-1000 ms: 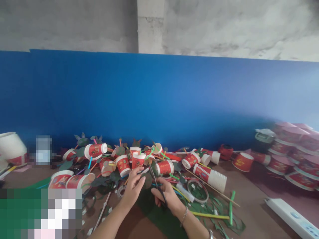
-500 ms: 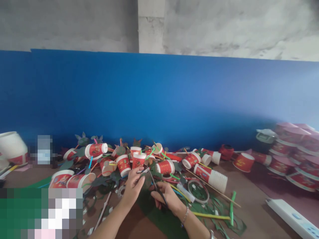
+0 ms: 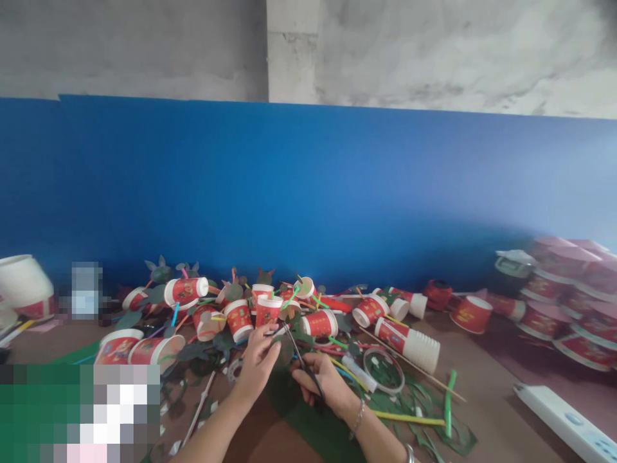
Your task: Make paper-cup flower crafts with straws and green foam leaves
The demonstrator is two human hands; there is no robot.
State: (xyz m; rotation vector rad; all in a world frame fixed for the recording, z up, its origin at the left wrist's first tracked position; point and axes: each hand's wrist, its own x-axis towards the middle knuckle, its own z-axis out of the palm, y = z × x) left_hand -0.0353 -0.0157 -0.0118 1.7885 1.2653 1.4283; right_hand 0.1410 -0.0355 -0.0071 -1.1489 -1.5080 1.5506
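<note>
My right hand (image 3: pixel 324 382) grips black scissors (image 3: pixel 303 364), blades pointing up and away from me. My left hand (image 3: pixel 257 364) pinches a dark green cut-out piece (image 3: pixel 284 351) against the blades. Under both hands lies a dark green sheet (image 3: pixel 308 421) on the brown table. Just beyond my fingers is a heap of red and white paper cups (image 3: pixel 268 310) with coloured straws and green leaf shapes stuck in them.
A stack of cups (image 3: pixel 409 344) lies on its side to the right, beside a tape ring (image 3: pixel 383 369), a thin stick and green and yellow straws (image 3: pixel 448 395). Red bowls (image 3: pixel 573 289) pile at far right, a white power strip (image 3: pixel 569 424) near the right edge. A blue board stands behind.
Both hands stay in place; the scissor blades have shifted slightly on the green piece. The view has barely moved.
</note>
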